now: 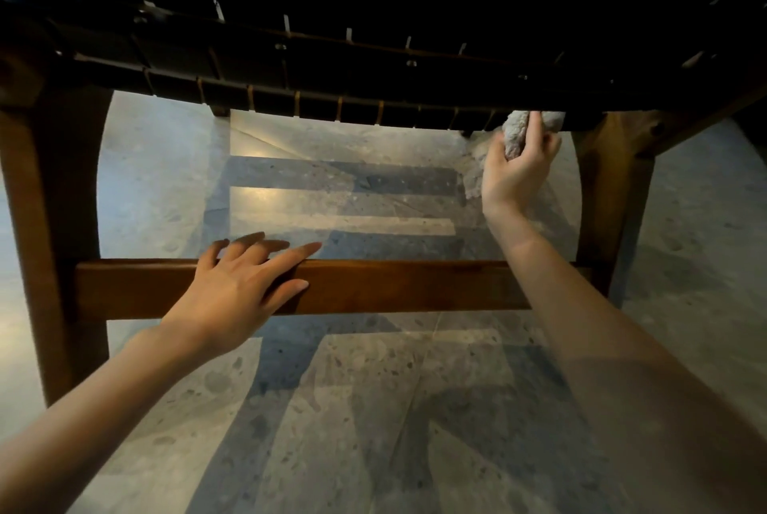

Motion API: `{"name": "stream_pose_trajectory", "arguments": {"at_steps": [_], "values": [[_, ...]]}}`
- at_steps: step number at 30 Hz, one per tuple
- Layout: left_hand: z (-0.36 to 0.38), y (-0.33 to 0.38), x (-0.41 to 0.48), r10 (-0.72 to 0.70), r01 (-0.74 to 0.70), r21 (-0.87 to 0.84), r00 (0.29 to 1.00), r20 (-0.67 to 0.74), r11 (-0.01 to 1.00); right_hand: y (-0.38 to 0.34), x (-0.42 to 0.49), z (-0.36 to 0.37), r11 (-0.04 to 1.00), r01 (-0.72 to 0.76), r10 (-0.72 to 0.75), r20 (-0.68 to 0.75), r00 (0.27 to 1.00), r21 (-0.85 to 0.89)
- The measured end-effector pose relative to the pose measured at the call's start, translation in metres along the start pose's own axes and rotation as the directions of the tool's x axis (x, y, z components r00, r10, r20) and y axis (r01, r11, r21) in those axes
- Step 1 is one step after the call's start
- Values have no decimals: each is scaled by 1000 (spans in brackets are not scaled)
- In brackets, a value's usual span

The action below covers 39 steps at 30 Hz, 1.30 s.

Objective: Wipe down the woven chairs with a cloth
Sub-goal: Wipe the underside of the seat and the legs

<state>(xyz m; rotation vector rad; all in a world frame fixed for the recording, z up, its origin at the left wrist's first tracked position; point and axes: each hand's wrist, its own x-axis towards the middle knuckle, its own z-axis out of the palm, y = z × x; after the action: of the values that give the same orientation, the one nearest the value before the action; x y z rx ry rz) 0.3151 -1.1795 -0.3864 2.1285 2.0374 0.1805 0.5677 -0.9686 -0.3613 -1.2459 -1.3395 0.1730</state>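
I look from low down at the underside of a woven chair (373, 57), its dark straps filling the top of the view. My right hand (516, 169) grips a bunched grey cloth (516, 131) and presses it against the lower edge of the woven seat at the right, next to the right leg. My left hand (245, 281) lies flat with fingers spread on the chair's wooden crossbar (415, 285), holding nothing.
Brown wooden legs stand at the left (45, 223) and right (610, 198) of the frame. A speckled grey stone floor (352, 410) with striped shadows lies beneath and in front of the chair.
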Motion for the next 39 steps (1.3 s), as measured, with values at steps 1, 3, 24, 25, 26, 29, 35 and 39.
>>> {"name": "stream_pose_trajectory", "arguments": {"at_steps": [1, 3, 24, 25, 26, 29, 35, 39], "values": [[-1, -4, -3, -4, 4, 3, 999, -32, 1000, -5, -5, 6, 1000, 14, -14, 16, 1000, 2], [-3, -13, -9, -24, 25, 8, 997, -76, 1000, -15, -21, 20, 996, 84, -85, 80, 993, 19], [-34, -108, -84, -235, 298, 27, 802, -549, 954, -211, -170, 178, 915, 208, -377, 554, 742, 345], [-36, -112, -87, -267, 310, -21, 781, -564, 951, -217, -173, 183, 917, 182, -370, 581, 725, 356], [-38, -116, -91, -295, 316, -64, 769, -567, 946, -223, -177, 188, 920, 150, -355, 606, 712, 363], [-44, -126, -96, -366, 316, -186, 764, -532, 930, -235, -183, 200, 918, -7, -263, 625, 735, 396], [-53, -122, -90, -485, 239, -509, 761, -431, 827, -247, -173, 181, 872, -324, -110, 791, 602, 368], [-51, -120, -86, -558, 201, -675, 745, -365, 710, -244, -180, 154, 895, -343, -109, 887, 448, 284]]}}
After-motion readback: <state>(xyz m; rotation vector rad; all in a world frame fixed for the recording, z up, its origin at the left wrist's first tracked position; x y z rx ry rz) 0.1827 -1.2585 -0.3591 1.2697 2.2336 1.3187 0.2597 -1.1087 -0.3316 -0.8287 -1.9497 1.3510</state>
